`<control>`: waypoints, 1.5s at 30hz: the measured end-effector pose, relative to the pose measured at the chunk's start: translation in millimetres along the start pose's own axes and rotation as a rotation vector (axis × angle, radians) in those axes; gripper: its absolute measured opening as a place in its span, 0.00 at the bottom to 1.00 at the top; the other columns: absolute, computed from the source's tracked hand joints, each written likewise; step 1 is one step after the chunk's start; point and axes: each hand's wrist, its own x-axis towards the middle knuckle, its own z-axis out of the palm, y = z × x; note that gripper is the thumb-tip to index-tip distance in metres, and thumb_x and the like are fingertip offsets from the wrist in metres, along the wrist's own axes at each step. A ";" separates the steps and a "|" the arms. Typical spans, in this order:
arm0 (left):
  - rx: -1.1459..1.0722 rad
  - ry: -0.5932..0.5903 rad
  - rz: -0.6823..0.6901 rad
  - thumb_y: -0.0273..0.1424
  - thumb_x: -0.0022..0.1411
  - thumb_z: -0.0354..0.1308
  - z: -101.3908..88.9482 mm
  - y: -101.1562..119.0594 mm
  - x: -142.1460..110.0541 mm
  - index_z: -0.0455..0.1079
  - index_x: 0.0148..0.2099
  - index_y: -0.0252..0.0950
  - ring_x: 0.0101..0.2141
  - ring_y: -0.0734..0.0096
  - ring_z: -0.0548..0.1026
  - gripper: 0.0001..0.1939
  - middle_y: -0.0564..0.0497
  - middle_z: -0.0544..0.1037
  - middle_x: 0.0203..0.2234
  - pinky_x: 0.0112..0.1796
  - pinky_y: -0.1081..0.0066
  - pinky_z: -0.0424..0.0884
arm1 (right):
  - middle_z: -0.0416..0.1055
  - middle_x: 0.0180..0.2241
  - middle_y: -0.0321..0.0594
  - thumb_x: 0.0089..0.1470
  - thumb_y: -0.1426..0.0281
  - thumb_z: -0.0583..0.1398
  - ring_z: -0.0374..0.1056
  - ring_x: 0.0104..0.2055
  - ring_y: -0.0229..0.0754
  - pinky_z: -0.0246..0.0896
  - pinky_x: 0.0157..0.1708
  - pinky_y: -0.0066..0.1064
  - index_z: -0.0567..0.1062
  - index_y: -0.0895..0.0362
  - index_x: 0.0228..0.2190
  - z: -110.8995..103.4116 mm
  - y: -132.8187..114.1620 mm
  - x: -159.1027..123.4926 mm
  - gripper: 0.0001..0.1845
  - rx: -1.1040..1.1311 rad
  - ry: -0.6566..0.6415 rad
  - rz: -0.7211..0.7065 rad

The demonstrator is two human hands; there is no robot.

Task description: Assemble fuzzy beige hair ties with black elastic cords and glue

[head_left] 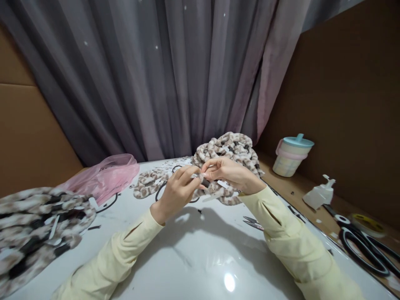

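One furry, brown-mottled plush loop (215, 188) with a dark band (205, 182) is pinched near that band by the fingertips of the left hand (179, 187) and right hand (229, 173), above a glossy white table (200, 258). Similar soft loops (236, 146) pile just behind. A crumpled, filmy pink bag (115, 175) lies left; pointed metal blades (253, 223) rest beside the pale-yellow right sleeve (290, 233). A pleated grey curtain (175, 83) hangs beyond.

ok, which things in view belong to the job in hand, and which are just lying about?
Job, judging by what's held or matches it:
left hand and right hand, both holding a fluffy piece
fluffy pile at left
fluffy pile behind right hand
loose fluffy ring
small snips, probably

Probably just lying about:
lidded cup
white pump bottle
black-handled scissors
yellow roll
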 end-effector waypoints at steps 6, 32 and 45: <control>-0.001 0.166 0.206 0.23 0.62 0.53 -0.3 -1.7 0.0 0.67 0.40 0.32 0.38 0.66 0.73 0.04 0.45 0.77 0.34 0.37 0.68 0.70 | 0.68 0.22 0.33 0.38 0.74 0.65 0.62 0.24 0.31 0.55 0.24 0.22 0.73 0.62 0.26 3.3 3.4 2.6 0.08 0.173 -0.140 0.079; -0.077 0.017 0.212 0.20 0.60 0.51 -36.5 6.7 1.8 0.65 0.36 0.31 0.32 0.65 0.72 0.04 0.43 0.76 0.32 0.33 0.64 0.72 | 0.68 0.24 0.33 0.45 0.68 0.64 0.63 0.27 0.34 0.58 0.29 0.26 0.72 0.60 0.28 25.7 -9.3 -18.6 0.09 -0.272 -0.216 -0.028; -0.284 0.046 -0.010 0.20 0.60 0.53 -47.8 -0.5 -11.1 0.65 0.49 0.32 0.37 0.68 0.70 0.13 0.43 0.73 0.36 0.37 0.67 0.70 | 0.70 0.26 0.37 0.47 0.60 0.63 0.64 0.27 0.35 0.57 0.28 0.27 0.72 0.60 0.28 43.3 -11.9 -18.5 0.15 -0.283 -0.162 -0.104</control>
